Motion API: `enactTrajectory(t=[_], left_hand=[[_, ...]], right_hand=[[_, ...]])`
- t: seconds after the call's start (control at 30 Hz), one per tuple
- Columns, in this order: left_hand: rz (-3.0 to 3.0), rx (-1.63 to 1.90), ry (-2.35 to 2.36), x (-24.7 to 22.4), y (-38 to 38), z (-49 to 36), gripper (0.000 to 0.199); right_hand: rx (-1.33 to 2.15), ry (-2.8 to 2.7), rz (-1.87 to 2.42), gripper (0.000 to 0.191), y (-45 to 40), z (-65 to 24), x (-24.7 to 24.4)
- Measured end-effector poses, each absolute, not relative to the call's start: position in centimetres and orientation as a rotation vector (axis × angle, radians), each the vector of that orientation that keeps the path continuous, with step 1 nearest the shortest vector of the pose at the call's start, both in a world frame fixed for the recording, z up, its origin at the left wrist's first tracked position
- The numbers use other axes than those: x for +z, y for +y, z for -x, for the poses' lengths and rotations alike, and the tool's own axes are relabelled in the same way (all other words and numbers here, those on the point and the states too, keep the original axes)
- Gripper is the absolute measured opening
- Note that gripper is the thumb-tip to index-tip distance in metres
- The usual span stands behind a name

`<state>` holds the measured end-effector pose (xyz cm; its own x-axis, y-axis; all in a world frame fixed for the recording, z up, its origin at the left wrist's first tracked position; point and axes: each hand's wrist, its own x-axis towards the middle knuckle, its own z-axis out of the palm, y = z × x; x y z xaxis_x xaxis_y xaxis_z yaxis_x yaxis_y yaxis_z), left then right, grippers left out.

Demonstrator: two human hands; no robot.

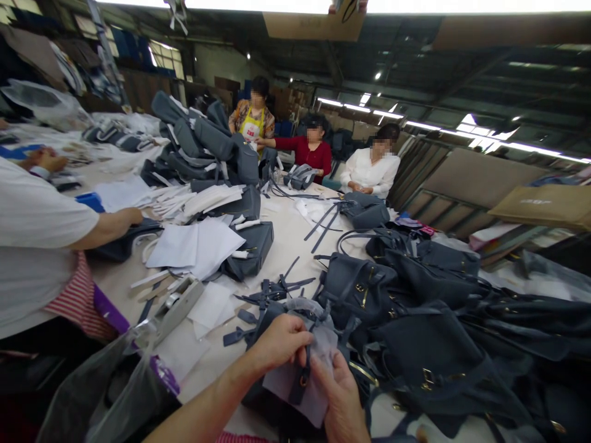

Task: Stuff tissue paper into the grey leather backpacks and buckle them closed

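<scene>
Head view: near the close edge of the worktop (286,231), the left hand (282,339) pinches a buckled strap (303,378) in its fingers; the right hand (340,391) grips a white sheet (317,408) behind it. Bare room runs between dark bags (353,286); lettering on a yellow apron (252,126) is unreadable.

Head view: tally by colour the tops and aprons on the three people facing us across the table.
Red top: 1
White top: 1
Brown patterned top: 1
Yellow apron: 1
Total: 4
</scene>
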<state>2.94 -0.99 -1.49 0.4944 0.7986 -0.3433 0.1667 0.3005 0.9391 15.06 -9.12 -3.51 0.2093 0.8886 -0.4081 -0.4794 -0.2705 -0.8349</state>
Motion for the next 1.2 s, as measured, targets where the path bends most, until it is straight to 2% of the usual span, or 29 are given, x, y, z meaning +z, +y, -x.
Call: enactTrajectory(t=[0.17, 0.27, 0.37, 0.47, 0.57, 0.63, 0.83, 0.97, 1.2], left_hand=[[-1.549, 0.615, 1.258, -0.3, -1.8, -2.7, 0.012], [-1.779, 0.666, 1.562, 0.1, -2.8, -1.3, 0.029], [-1.723, 0.617, 1.644, -0.6, -3.8, 0.7, 0.034], [-1.375, 0.587, 1.315, -2.2, -5.0, 2.1, 0.051], [-0.903, 0.678, 0.864, -3.6, -6.6, 1.6, 0.057], [-0.745, 0.782, 0.82, -4.2, -7.7, 0.6, 0.06], [-0.652, 0.94, 0.986, -4.7, -9.0, -0.8, 0.049], [-0.644, 0.924, 0.894, -4.5, -8.9, 0.1, 0.052], [-0.96, 1.02, 1.016, -5.1, -9.9, 0.6, 0.03]], right_hand=[[1.315, -0.517, 1.338, 0.077, -8.7, -14.9, -3.5], [1.348, -0.479, 1.304, 0.083, -8.7, -14.7, -3.5], [1.34, -0.456, 1.304, 0.082, -9.0, -14.4, -3.5], [1.328, -0.448, 1.295, 0.081, -9.4, -14.1, -3.5], [1.35, -0.471, 1.299, 0.08, -9.6, -13.9, -3.3], [1.357, -0.479, 1.293, 0.079, -9.7, -14.0, -3.2], [1.484, -0.512, 1.255, 0.055, -9.1, -15.0, -2.6], [1.425, -0.539, 1.282, 0.041, -8.2, -15.8, -2.1], [1.444, -0.591, 1.317, 0.046, -7.3, -15.9, -1.5]])
